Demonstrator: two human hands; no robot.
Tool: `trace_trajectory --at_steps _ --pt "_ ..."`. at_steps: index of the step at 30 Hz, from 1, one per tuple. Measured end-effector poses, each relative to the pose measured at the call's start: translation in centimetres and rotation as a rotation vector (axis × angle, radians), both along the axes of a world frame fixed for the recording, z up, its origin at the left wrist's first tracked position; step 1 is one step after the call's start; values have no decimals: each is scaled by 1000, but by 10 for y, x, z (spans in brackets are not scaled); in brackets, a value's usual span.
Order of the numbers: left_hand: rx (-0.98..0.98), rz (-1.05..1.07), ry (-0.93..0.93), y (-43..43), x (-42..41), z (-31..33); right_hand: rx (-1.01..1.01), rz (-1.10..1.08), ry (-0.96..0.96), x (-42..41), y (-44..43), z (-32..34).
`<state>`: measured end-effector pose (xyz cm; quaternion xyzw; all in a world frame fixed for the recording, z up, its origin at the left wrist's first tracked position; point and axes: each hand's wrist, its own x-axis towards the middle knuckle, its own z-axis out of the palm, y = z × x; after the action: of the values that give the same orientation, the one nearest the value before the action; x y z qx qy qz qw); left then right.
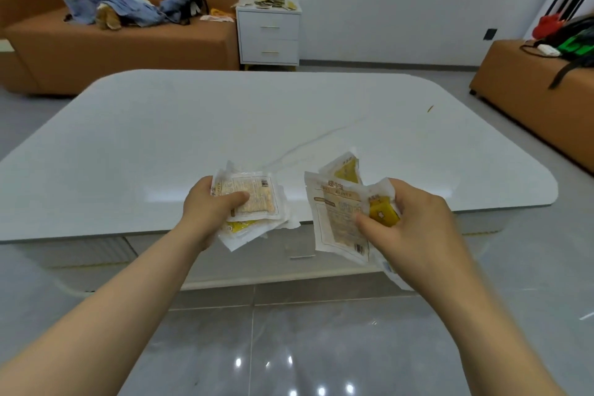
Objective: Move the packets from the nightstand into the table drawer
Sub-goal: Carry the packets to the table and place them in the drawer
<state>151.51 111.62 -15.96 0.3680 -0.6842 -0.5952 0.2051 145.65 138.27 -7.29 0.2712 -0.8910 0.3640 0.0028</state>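
Observation:
My left hand grips a small stack of white and yellow packets over the near edge of the white table. My right hand holds another bunch of packets, fanned out and tilted, just right of the first stack. Below the tabletop, between my hands, the table drawer's front shows with a small handle; it looks shut. Across the room stands the white nightstand, with more packets piled on top.
An orange sofa with a heap of clothes stands at the back left, beside the nightstand. An orange bench with bags is at the right. Glossy grey floor tiles lie under my arms.

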Motion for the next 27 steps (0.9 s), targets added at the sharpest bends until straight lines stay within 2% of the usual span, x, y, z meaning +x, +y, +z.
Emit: trace_trajectory --at_steps 8,14,17,21,25,27 --pt "-216 71 -143 -15 -30 -10 -13 -33 -20 14 15 -20" --pt "-495 73 -433 -13 -53 -8 -8 -60 -5 14 16 -30" --pt "-561 99 -525 -15 -51 -10 18 -53 2 13 16 -35" --pt "-718 49 -441 -4 -36 -7 45 -57 2 9 21 -40" --pt "-1183 -206 -237 29 0 -17 71 -73 -2 5 28 -43" --pt "-1232 -345 -128 54 18 -29 77 -86 -6 2 32 -44"
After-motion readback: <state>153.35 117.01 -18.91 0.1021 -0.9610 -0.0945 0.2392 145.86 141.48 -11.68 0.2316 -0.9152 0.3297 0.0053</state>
